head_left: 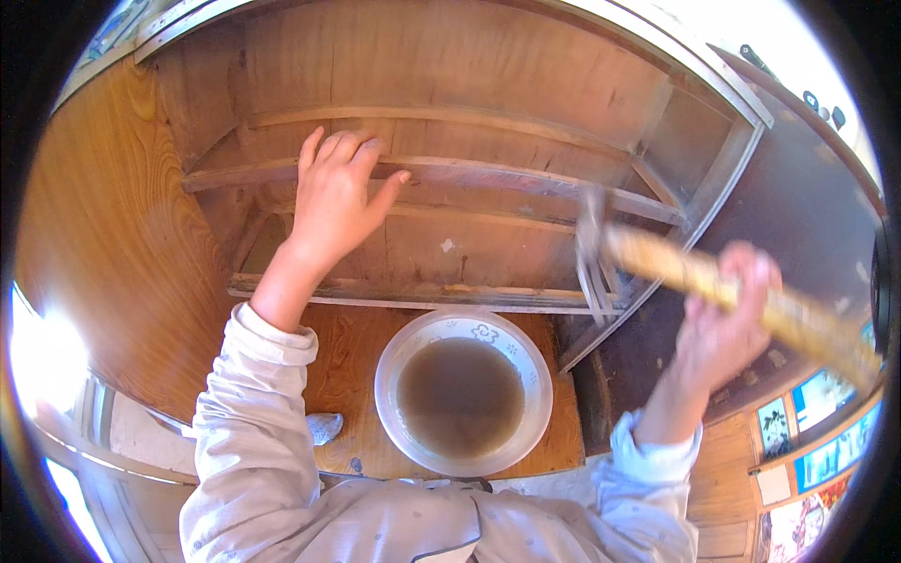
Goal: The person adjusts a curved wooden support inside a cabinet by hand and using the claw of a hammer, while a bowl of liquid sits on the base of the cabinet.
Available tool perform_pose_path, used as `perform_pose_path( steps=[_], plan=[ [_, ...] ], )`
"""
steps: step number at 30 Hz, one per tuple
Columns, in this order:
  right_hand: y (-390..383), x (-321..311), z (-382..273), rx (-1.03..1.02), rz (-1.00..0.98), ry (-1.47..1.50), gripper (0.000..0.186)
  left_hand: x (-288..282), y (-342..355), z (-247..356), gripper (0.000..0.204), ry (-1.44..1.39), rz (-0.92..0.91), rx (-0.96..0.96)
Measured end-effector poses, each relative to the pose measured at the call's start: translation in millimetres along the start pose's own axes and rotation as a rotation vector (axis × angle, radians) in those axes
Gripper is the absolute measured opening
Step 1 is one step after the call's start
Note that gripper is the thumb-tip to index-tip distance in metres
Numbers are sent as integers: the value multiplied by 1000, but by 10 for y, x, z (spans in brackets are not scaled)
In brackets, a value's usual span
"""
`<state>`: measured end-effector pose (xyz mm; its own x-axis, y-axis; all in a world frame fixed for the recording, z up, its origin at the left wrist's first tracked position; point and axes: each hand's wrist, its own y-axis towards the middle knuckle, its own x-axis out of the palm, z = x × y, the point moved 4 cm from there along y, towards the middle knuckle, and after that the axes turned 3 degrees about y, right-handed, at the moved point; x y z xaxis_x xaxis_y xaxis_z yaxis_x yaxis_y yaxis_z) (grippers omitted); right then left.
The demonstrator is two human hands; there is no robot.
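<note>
My right hand (727, 319) grips a hammer (680, 267) by its thick, light wooden handle. The metal head, blurred by motion, is over the right end of a wooden rail (507, 176) inside an open wooden cabinet frame (450, 61); whether it touches the rail I cannot tell. My left hand (343, 188) lies over the left part of that same rail, palm down, fingers spread and thumb apart. Below the frame, in front of my body, a white basin (389, 422) with a patterned rim contains murky brown water (460, 399).
The basin stands on a wood-grain surface (343, 361), with a crumpled grey-white cloth (325, 428) to its left. A wood-grain panel (108, 244) flanks the frame at left, a dark brown surface (751, 202) at right. Pictures (826, 399) appear at the lower right.
</note>
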<state>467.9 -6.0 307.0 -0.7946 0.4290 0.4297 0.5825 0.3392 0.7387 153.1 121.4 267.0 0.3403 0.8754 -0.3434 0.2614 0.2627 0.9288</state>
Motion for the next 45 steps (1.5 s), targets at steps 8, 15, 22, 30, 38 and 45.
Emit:
perform_pose_path(
  steps=[8,15,22,30,38,45],
  plan=[
    [142,1624,364,-73,-281,31,22,165,-65,-228,28,-210,-63,-99],
    [13,2018,573,-58,-301,4,22,188,-110,-263,27,-201,6,-82],
    [43,2111,651,-162,-306,-69,22,203,-108,-258,26,-203,16,-76],
    [9,2116,522,-144,-375,-158,22,192,-104,-268,25,-194,5,-66],
    [-1,2068,423,-107,-399,-216,23,123,-69,-201,37,-215,-12,-69],
    [-163,1964,323,11,-412,-201,24,216,85,66,54,-306,-210,19]
  ],
)
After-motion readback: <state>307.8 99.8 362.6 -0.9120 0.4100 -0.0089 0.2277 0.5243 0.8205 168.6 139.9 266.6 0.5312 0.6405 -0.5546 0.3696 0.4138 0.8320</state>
